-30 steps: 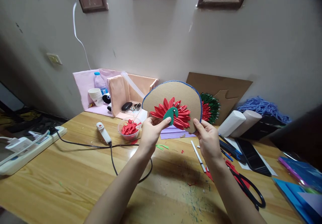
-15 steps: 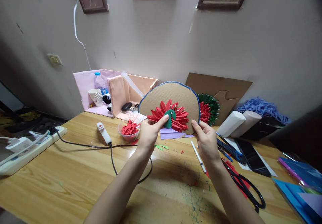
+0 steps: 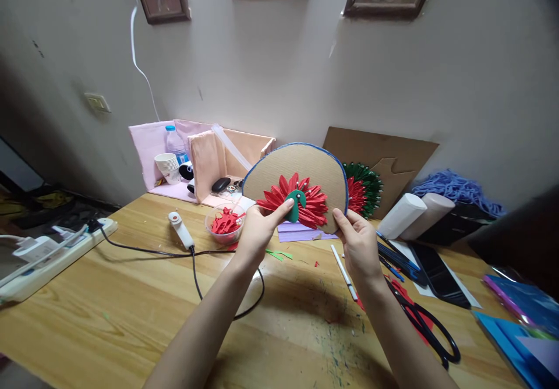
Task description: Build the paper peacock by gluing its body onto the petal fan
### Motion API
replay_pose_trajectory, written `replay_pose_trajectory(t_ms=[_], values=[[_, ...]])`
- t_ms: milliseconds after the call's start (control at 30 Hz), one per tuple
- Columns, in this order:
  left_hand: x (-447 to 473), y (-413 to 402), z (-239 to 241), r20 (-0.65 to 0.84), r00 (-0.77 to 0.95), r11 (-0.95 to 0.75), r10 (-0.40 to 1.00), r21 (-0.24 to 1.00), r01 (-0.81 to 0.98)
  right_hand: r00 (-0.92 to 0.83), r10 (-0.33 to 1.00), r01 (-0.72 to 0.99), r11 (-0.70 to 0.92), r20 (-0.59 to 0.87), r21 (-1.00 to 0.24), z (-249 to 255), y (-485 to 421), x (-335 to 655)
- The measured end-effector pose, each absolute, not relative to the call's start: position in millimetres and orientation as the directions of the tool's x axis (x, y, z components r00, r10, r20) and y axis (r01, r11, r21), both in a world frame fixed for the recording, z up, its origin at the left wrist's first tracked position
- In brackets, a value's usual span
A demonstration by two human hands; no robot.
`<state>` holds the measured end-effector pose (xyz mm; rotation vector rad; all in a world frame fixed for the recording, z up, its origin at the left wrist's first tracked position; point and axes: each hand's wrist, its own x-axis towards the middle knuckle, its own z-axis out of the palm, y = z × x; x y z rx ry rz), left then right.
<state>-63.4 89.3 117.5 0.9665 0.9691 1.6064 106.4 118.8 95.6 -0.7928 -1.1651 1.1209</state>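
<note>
**Green cutout (image 3: pixel 290 213) sits more upright on the red petals (image 3: pixel 315 205)**

Compared with a second ago, the green cutout is turned more upright, and the cardboard board (image 3: pixel 301 159) is a little lower and further left.

In the head view, the blue-rimmed board is held up above the surface (image 3: pixel 131 313), over its far half, with the petals and cutout at its front. The left hand (image 3: pixel 254 226) is clamped on the cutout, thumb on its front; whether its hidden fingers also grip the board, I cannot tell. The right hand (image 3: pixel 358 237) is clamped on the board's lower right edge. Left of the left hand, toward the surface's far edge, stands a clear bowl (image 3: pixel 222 239) with red strips (image 3: pixel 225 221). Black-handled scissors (image 3: pixel 423 317) lie toward the near right corner, partly behind the right forearm.
</note>
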Motion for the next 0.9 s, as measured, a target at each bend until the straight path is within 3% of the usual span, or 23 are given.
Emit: replay_pose_trajectory(t_ms=[133, 333, 533, 667, 767, 900], values=[[-86, 96, 116, 0.115, -0.112, -0.136, 0.987, 0.969, -0.205, 0.018, 0.953, -0.263, 0.296, 0.302, -0.918, 97, 126, 113], [-134, 91, 131, -0.026, -0.142, -0.022, 0.990, 0.944, -0.330, -0.153, 0.972, -0.198, 0.148, 0.180, -0.969, 93, 136, 118], [-160, 60, 152, -0.075, -0.168, 0.066, 0.983, 0.996, -0.058, -0.342, 0.934, -0.151, 0.051, 0.100, -0.987, 80, 131, 101], [-194, 33, 165, 0.136, -0.416, -0.158, 0.899, 0.987, -0.019, -0.468, 0.882, -0.135, -0.012, 0.053, -0.991, 71, 120, 80], [-227, 12, 168, 0.309, -0.692, -0.388, 0.653, 0.921, 0.045, -0.533, 0.836, -0.019, 0.142, 0.130, -0.990, 59, 104, 41], [-263, -5, 160, 0.307, -0.827, -0.484, 0.471, 0.874, 0.048, -0.707, 0.671, 0.150, 0.453, 0.225, -0.879, 38, 77, -53]])
